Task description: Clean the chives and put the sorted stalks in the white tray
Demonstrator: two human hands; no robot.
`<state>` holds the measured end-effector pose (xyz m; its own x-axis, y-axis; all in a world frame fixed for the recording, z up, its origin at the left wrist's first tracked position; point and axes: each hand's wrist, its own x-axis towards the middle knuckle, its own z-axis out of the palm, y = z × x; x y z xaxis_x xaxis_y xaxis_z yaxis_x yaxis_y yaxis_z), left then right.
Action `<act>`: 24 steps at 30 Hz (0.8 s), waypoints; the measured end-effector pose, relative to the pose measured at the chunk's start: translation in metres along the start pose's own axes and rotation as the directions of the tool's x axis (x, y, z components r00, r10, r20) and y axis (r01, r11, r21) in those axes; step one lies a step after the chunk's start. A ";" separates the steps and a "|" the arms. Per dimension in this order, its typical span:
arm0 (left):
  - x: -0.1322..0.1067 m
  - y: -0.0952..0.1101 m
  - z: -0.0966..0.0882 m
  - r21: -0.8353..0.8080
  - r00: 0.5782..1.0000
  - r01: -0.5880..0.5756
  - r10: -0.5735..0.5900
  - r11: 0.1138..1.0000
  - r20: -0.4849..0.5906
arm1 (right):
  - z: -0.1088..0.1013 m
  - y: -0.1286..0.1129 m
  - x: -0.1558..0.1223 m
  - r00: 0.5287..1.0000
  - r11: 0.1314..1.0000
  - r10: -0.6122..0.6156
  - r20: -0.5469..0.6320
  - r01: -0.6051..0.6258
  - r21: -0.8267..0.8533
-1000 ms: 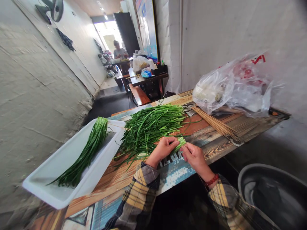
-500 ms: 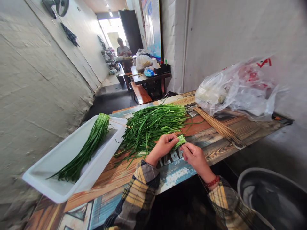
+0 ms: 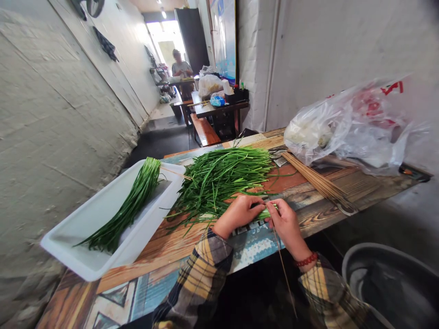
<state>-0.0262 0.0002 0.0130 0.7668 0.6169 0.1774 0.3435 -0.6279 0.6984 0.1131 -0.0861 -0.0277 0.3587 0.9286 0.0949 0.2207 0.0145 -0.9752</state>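
My left hand (image 3: 242,211) is closed around the stalk ends of a small bunch of garlic chives (image 3: 264,214) near the front edge of the table. Right beside it, my right hand (image 3: 284,223) pinches a thin bamboo skewer (image 3: 283,267), whose long end slants down past the table edge. The fingertips of both hands nearly meet over the pale stalks, and they hide the skewer's upper end. Just beyond the hands lies a loose heap of garlic chives (image 3: 226,176). More bamboo skewers (image 3: 310,179) are bundled on the table to the right.
A white tray (image 3: 73,262) at the left holds chives threaded on a skewer, which juts over its right rim. Clear plastic bags (image 3: 356,123) sit at the back right. A grey tub (image 3: 358,251) stands below on the right. Farther off, a person (image 3: 181,68) sits at another table.
My right hand has risen towards my left fingertips, and the skewer now hangs in plain sight below it. The whole view has shifted slightly.
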 end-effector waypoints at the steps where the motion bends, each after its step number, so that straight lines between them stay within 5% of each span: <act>1: -0.001 -0.003 -0.006 0.028 1.000 0.025 -0.024 0.999 -0.009 | 0.000 0.000 -0.001 1.000 1.000 0.001 0.006 -0.001 -0.008; 7: -0.010 -0.016 -0.044 0.198 0.946 0.319 -0.296 0.927 -0.135 | -0.002 -0.001 -0.005 0.992 0.999 -0.037 0.117 0.039 -0.010; 15: -0.014 -0.019 -0.045 0.476 0.909 0.415 -0.332 0.776 -0.252 | -0.002 0.001 -0.008 0.976 0.995 -0.077 0.204 0.088 -0.042; 20: -0.010 -0.024 -0.042 0.354 0.912 0.354 -0.237 0.866 -0.334 | -0.002 -0.002 -0.009 0.970 0.994 -0.083 0.229 0.096 -0.048; 22: -0.009 -0.026 -0.046 0.222 0.870 0.338 -0.214 0.915 -0.444 | -0.001 -0.003 -0.009 0.973 0.996 -0.066 0.220 0.078 -0.047; 24: -0.009 -0.028 -0.052 0.024 0.785 0.320 -0.251 0.947 -0.566 | -0.001 -0.003 -0.008 0.978 0.997 -0.049 0.203 0.059 -0.042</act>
<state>-0.0714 0.0367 0.0282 0.2083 0.9108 0.3563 0.5837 -0.4081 0.7019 0.1105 -0.0944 -0.0257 0.1563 0.9826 0.1003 0.2795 0.0534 -0.9587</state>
